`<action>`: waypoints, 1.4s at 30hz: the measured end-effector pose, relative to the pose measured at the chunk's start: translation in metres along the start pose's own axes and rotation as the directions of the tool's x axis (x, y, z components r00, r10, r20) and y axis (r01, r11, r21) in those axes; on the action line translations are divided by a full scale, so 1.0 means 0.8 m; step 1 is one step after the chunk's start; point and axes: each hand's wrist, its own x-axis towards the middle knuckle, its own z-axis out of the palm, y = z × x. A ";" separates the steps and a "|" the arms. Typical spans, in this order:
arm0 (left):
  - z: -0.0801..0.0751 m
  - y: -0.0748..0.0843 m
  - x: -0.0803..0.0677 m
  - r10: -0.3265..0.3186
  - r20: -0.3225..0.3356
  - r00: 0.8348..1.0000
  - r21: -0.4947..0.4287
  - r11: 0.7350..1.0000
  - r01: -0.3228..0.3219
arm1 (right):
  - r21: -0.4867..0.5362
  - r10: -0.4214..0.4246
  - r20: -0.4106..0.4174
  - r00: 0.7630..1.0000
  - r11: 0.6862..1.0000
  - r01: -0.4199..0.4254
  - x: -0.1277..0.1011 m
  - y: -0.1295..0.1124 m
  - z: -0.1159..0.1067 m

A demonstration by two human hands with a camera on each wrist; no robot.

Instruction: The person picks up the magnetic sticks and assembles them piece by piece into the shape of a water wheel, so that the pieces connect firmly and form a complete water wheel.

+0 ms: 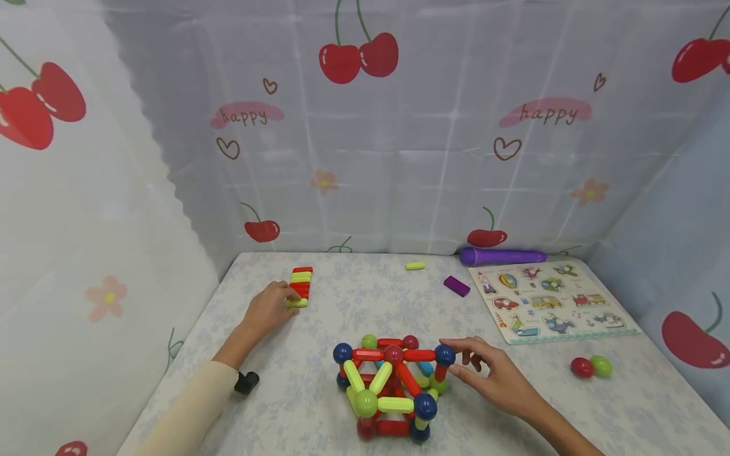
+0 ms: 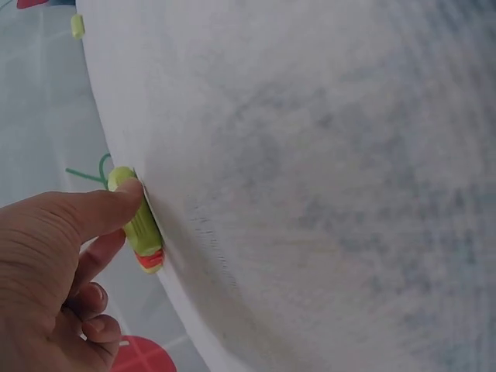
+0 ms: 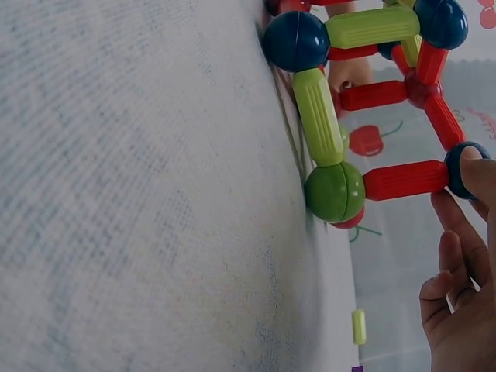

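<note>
Fingers of left hand (image 1: 268,308) pinched on green stick (image 1: 297,303); right hand (image 1: 495,375) fingertips against blue ball (image 1: 445,354).

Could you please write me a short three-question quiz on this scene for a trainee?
1. True or false: the left hand touches the row of sticks at its near end.
2. Which ball of the stick-and-ball structure do the right hand's fingers touch? A) green B) dark blue C) red
3. Fill in: the red ball and green ball lie in front of the ____ board.

Key: 1 true; 2 B; 3 puzzle.
</note>
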 end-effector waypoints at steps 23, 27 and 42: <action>-0.053 0.135 -0.002 0.648 -0.148 0.747 -0.174 0.727 -0.664 | 0.028 -0.023 0.022 1.000 0.999 0.022 0.000 0.000 -0.008; -0.065 0.196 -0.011 0.787 -0.168 0.593 -0.175 0.568 -0.804 | 0.020 -0.033 0.016 0.999 0.999 0.032 0.001 0.003 -0.004; -0.035 0.297 -0.019 0.939 0.049 0.342 -0.273 0.342 -0.899 | 0.003 -0.028 0.034 0.999 1.000 0.028 0.001 0.008 -0.002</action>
